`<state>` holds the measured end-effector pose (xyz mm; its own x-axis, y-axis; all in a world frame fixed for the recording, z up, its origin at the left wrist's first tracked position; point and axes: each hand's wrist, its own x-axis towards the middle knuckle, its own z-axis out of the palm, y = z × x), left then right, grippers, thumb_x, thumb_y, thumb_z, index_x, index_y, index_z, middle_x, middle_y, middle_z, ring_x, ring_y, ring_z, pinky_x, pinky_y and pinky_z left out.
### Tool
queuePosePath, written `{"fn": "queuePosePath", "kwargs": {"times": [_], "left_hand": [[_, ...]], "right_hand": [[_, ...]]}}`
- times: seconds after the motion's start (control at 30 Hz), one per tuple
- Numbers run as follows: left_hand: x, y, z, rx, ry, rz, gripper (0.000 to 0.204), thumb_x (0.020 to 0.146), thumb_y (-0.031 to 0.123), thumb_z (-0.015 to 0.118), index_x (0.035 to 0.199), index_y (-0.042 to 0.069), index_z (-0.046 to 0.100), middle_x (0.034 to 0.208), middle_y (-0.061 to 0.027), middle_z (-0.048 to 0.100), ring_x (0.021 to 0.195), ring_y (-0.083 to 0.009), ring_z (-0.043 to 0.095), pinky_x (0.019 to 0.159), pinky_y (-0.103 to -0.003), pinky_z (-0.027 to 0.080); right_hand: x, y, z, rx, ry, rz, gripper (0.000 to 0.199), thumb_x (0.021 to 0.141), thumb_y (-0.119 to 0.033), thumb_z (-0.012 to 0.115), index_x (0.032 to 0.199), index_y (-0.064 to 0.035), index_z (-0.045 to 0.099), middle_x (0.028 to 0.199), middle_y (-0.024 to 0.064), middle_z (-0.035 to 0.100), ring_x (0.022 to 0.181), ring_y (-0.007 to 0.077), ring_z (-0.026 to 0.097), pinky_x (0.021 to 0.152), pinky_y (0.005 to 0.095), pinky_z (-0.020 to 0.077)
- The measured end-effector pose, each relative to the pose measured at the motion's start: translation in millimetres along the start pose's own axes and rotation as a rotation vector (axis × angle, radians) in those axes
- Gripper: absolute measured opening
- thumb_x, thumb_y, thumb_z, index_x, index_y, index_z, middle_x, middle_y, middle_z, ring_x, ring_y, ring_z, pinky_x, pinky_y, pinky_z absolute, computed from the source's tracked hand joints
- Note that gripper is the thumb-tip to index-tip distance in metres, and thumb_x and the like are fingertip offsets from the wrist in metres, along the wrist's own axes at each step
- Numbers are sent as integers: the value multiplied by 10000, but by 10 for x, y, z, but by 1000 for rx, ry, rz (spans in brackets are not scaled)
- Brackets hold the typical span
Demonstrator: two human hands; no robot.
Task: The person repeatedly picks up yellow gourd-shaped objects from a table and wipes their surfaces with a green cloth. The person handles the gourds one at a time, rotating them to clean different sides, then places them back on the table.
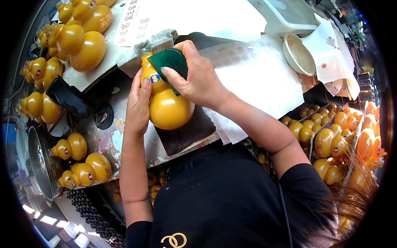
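A yellow gourd-shaped bottle [169, 108] with a clear glass mouth lies on the bench, its neck pointing away from me. My left hand [138, 101] is closed along its left side and steadies it. My right hand [200, 78] grips a flat dark green scraper [170, 62] between thumb and fingers. The scraper's edge rests against the bottle's upper part, just above a round blue and orange sticker [154, 78]. Beneath the neck is a folded grey cloth [126, 62], and a dark pad [178, 142] lies under the round base.
More gourd bottles [89, 51] stand at left, near a phone on a stand [68, 97] and a metal pan [39, 161]. White sheets [260, 82] cover the bench at right, beside a bowl [298, 53] and a plastic tub [285, 18]. Crates of gourds [326, 142] sit at lower right.
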<state>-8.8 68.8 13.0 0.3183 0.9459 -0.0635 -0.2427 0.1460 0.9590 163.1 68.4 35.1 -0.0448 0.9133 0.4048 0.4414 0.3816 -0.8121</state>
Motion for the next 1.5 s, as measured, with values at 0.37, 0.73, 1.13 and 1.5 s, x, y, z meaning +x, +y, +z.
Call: {"fn": "queuePosePath", "kwargs": {"times": [0.37,0.73,1.13,1.5], "left_hand": [[3,-8,-23,58,38,-27,558,1001,339,449,1414,-13,317,1289,-113,503,1176,-174,501,998,-295,399],[38,111,116,240,81,-39,615,880,272,671,1336,-9,369,1143,-119,554,1002,-161,570,848,-281,486],[32,128,59,62,35,-124,541,951,270,554,1378,22,334,1206,-117,540,1067,-166,567,884,-288,485],[8,87,-71,-233,-24,-122,474,1014,183,342,1431,-33,281,1390,-133,440,1279,-201,438,1091,-336,321]], "right_hand": [[-33,-48,28,-109,38,-29,362,864,-173,645,1103,-38,408,818,218,607,755,405,650,634,422,519],[382,32,-288,31,-262,-176,347,876,-273,626,1116,-39,535,973,183,636,887,338,645,789,361,509],[704,-107,-204,-286,-455,-188,331,853,-216,630,1134,-48,580,1011,181,654,928,325,650,831,355,526],[5,-58,-288,-308,-239,-691,360,682,-25,736,1016,-152,693,948,-12,673,896,178,602,766,297,449]]}}
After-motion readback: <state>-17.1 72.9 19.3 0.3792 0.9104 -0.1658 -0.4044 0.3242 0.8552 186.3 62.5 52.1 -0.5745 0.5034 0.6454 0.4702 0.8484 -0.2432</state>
